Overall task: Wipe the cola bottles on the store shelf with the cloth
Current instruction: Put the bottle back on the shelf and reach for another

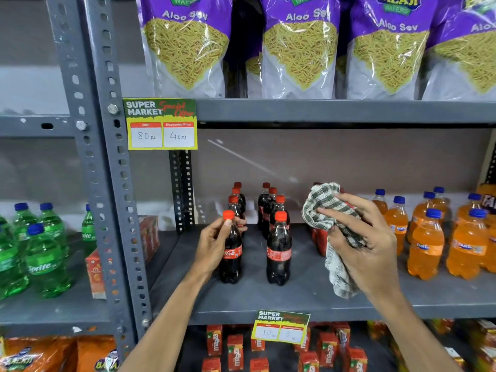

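Several small cola bottles with red caps stand in two rows on the grey shelf (295, 299). My left hand (212, 245) grips the front-left cola bottle (230, 260) by its neck and shoulder; the bottle stands upright on the shelf. The front bottle of the second row (279, 253) stands free beside it. My right hand (357, 237) holds a green-and-white checked cloth (322, 208), bunched over a third-row cola bottle (319, 240), whose red label shows below the cloth. One end of the cloth hangs down to the shelf.
Orange Fanta bottles (426, 245) crowd the shelf to the right of the cloth. Green Sprite bottles (43, 261) stand in the left bay behind the slotted upright (107, 183). Snack bags (300, 49) fill the shelf above, juice cartons (236, 350) the one below.
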